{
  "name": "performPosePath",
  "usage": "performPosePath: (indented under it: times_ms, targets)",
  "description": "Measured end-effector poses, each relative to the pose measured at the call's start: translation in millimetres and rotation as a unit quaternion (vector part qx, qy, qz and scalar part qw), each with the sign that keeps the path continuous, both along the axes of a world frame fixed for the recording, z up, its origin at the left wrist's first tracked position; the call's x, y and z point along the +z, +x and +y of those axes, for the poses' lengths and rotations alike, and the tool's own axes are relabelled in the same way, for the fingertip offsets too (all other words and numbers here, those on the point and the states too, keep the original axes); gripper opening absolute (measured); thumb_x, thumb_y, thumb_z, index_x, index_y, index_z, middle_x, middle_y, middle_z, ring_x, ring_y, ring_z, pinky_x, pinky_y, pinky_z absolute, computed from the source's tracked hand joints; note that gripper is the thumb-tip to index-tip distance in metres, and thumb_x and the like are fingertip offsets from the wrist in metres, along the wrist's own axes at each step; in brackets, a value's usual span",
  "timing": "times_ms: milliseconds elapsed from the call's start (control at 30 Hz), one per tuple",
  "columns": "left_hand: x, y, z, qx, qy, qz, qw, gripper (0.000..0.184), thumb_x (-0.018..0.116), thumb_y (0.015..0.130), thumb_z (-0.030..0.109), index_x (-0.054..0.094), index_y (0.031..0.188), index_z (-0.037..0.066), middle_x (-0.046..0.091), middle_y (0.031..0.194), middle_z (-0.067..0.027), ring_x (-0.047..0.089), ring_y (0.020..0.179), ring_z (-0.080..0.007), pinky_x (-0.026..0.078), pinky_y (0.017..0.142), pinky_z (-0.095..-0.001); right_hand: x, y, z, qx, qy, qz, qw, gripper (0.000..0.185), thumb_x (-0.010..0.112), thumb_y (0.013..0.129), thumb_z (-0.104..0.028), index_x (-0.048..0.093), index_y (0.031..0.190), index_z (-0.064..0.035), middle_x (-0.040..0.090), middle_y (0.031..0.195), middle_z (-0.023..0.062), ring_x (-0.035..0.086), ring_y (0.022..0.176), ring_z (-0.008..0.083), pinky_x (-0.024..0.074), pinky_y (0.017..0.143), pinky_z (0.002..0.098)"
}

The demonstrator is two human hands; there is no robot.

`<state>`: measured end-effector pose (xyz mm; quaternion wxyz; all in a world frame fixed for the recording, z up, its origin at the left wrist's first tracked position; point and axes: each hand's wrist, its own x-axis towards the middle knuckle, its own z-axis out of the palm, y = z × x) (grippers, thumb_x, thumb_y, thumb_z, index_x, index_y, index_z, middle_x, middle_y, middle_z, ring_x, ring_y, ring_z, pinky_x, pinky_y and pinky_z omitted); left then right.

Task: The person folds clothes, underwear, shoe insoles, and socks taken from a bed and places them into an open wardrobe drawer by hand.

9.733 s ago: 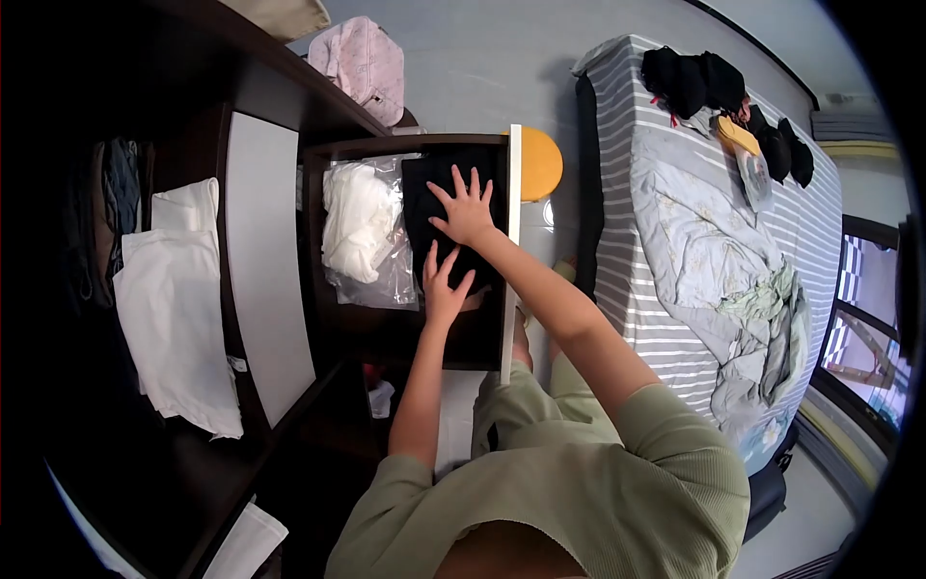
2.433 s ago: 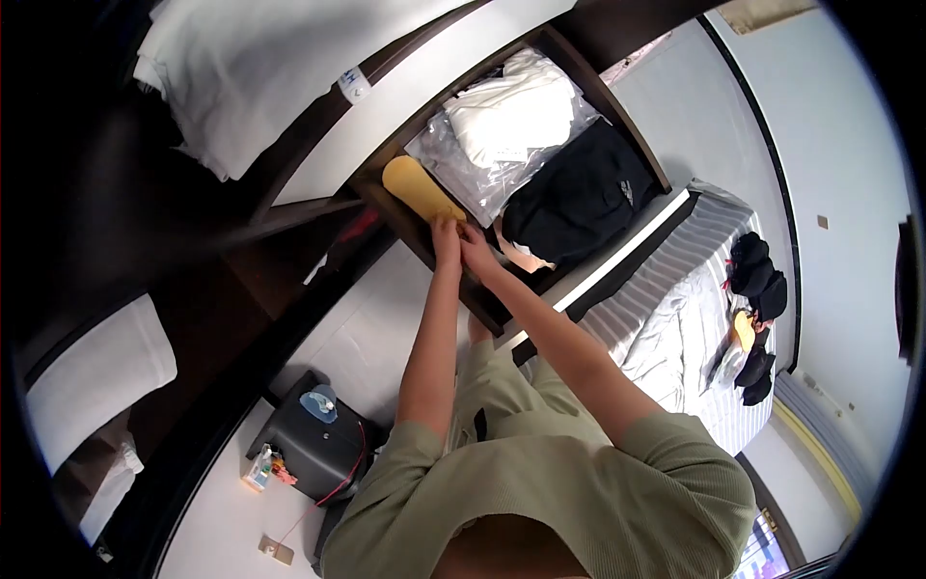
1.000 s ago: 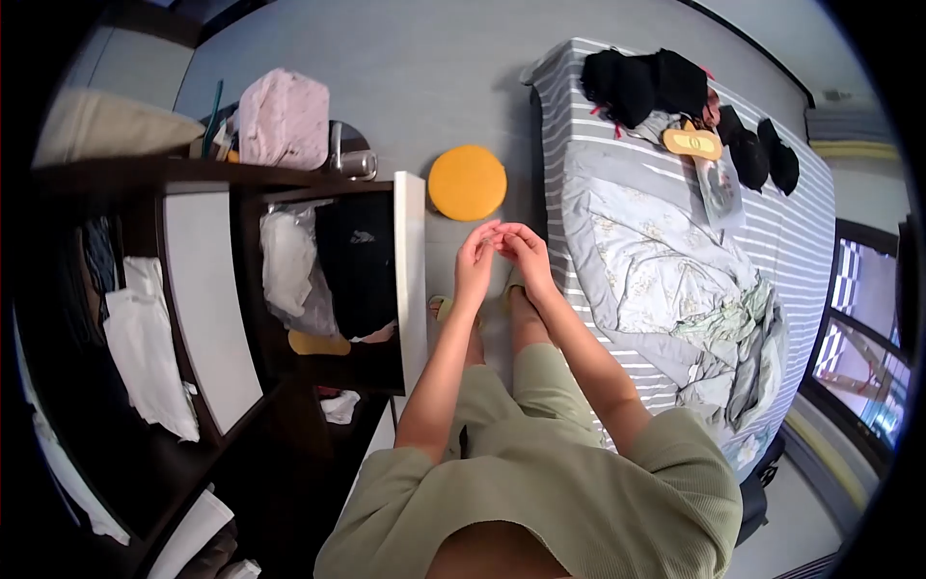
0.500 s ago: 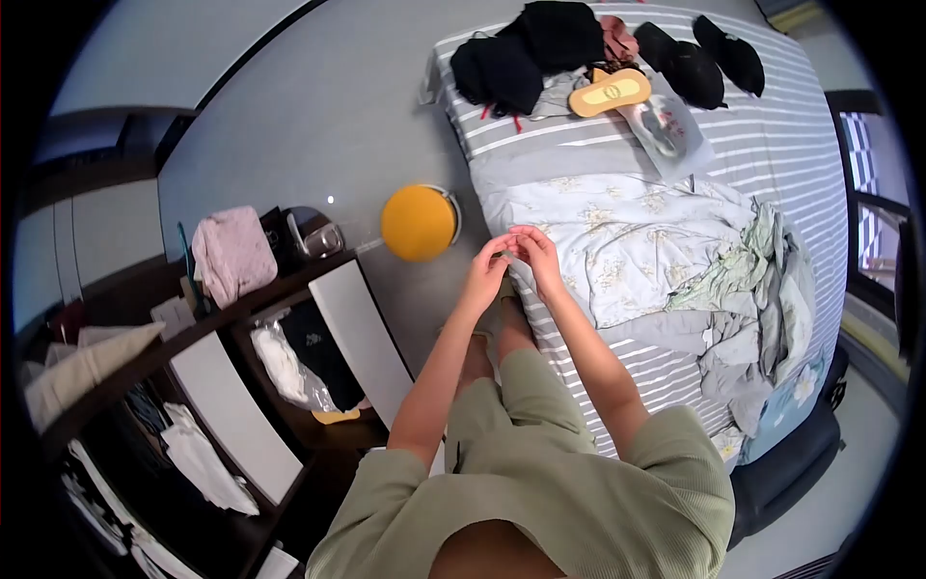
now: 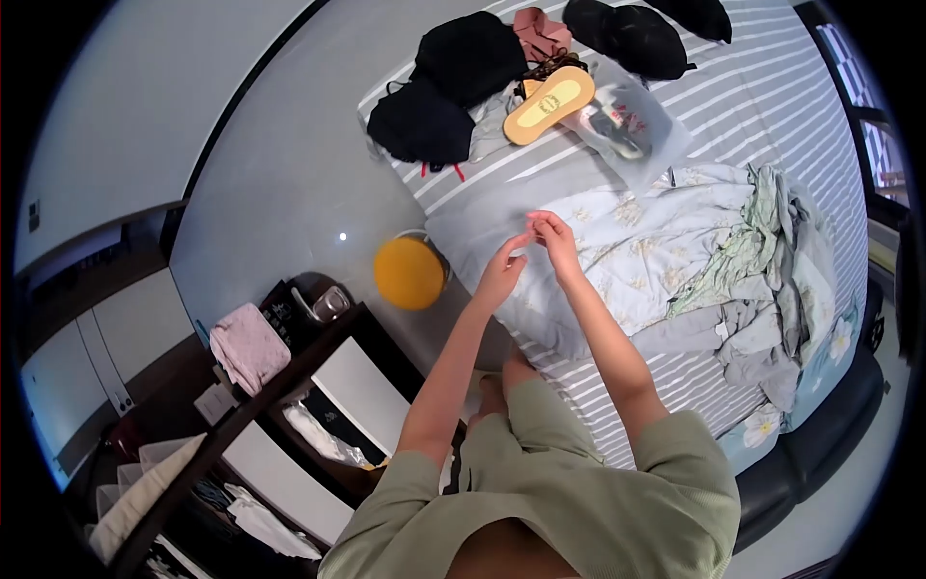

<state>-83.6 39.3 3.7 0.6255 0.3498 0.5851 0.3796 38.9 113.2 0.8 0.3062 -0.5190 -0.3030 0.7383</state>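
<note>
My left hand (image 5: 503, 272) and my right hand (image 5: 554, 241) hover close together above the near edge of the bed, over the pale floral quilt (image 5: 617, 232). The fingers of both are curled, their tips near each other, and nothing shows in either. Beyond them on the striped bed lie a yellow insole (image 5: 550, 105), a clear plastic bag (image 5: 632, 125) with dark contents, black clothing (image 5: 471, 58), a pink cloth (image 5: 542, 35) and black cups (image 5: 641, 41).
A round yellow stool (image 5: 409, 274) stands on the grey floor left of the bed. At lower left is the dark wardrobe with an extended drawer (image 5: 362, 386), and a pink bag (image 5: 250, 347) on top. The black bed frame (image 5: 810, 463) curves at the right.
The view has turned from the drawer to the bed. The yellow insole my hands touched earlier lies in the drawer. My hands have moved over the bed, their fingertips slightly apart.
</note>
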Motion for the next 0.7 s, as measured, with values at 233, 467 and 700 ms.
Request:
performPosePath:
  times_ms: [233, 467, 700]
  targets:
    - [-14.3, -2.8, 54.6, -0.009, -0.1, 0.022, 0.995, 0.044, 0.047, 0.083, 0.008, 0.041, 0.126, 0.011, 0.049, 0.121, -0.0033, 0.055, 0.094, -0.0131, 0.042, 0.078, -0.0238, -28.9, 17.9, 77.3, -0.041, 0.053, -0.052, 0.996, 0.027, 0.05, 0.085, -0.016, 0.057, 0.111, -0.0109, 0.057, 0.09, -0.0033, 0.052, 0.081, 0.0061, 0.0398, 0.072, 0.021]
    - [-49.3, -6.1, 104.5, 0.081, -0.122, -0.015, 0.989, 0.049, 0.048, 0.083, 0.008, 0.036, 0.13, 0.013, 0.048, 0.122, -0.0042, 0.055, 0.092, -0.0132, 0.045, 0.074, -0.0259, -58.5, 24.3, 163.4, -0.118, 0.215, -0.112, 0.963, 0.038, 0.054, 0.076, -0.009, 0.052, 0.114, -0.0039, 0.05, 0.094, 0.0032, 0.046, 0.073, 0.0077, 0.0409, 0.07, 0.0206]
    - [-70.5, 6.9, 143.5, 0.208, -0.091, -0.026, 0.974, 0.052, 0.051, 0.084, 0.014, 0.032, 0.132, 0.01, 0.045, 0.125, -0.0045, 0.05, 0.101, -0.0152, 0.044, 0.079, -0.0287, -38.0, 25.6, 233.2, -0.024, 0.368, -0.403, 0.837, 0.052, 0.06, 0.067, -0.016, 0.049, 0.117, -0.0044, 0.048, 0.106, 0.0155, 0.046, 0.099, 0.0309, 0.0386, 0.088, 0.0372]
